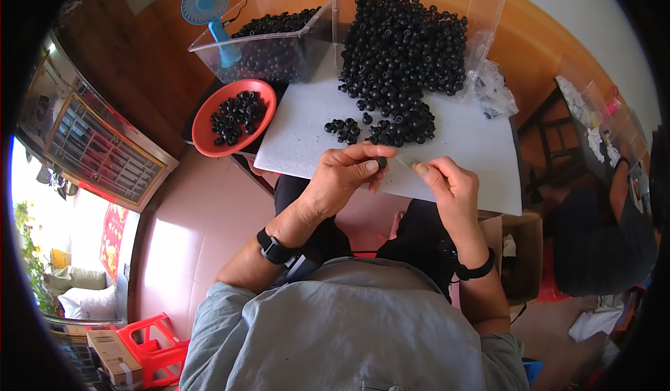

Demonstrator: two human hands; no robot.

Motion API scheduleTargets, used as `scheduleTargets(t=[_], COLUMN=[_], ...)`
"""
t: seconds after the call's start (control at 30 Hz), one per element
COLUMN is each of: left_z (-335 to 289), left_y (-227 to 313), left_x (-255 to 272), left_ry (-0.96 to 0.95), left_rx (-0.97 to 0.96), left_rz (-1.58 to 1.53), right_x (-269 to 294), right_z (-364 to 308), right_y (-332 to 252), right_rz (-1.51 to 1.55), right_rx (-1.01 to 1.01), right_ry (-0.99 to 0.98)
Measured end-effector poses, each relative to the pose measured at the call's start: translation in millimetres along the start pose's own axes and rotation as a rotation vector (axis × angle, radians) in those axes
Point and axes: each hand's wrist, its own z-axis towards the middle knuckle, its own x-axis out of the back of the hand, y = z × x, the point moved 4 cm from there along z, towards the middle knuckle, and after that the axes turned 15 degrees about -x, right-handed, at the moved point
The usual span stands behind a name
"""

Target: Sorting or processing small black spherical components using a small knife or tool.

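Note:
Between the thumb and fingers of my left hand (342, 176) is a small black round part (380, 162). My right hand (450, 182) pinches a thin, pale, pointed tool (403, 161), its tip close to that part; its exact kind is too small to make out. Both hands are above the near edge of a white board (300, 126). Just beyond them lies a heap of similar black parts (405, 56), with a small separate cluster (343, 131) left of its near end.
A red bowl (200, 131) with black parts stands at the left. Behind it, a clear bin (300, 39) holds more, with a blue fan (228, 53) at its corner. Another clear bin (488, 4) surrounds the heap's far end, beside a plastic bag (494, 91). A person (600, 237) sits at right.

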Motion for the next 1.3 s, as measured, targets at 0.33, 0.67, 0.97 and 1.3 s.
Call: scheduleTargets(t=[0.33,0.67,0.97,1.3], left_z=[-1,-1,-1,-2], left_y=[3,0,1,-2], left_x=[-3,0,-3,-4], left_ry=[-0.015,-0.001,0.004,0.048], left_rx=[-0.029,-0.035,-0.02,-0.021], left_rz=[-0.01,-0.01,0.008,0.004], right_x=[-10,-12,-11,-13], right_z=[2,0,-1,-1], right_y=[-7,-9,-9,-8], right_rz=[-0.166,-0.232,-0.208,-0.227], right_rx=[0.045,0.115,0.107,0.171], right_ry=[0.042,0.068,0.062,0.054])
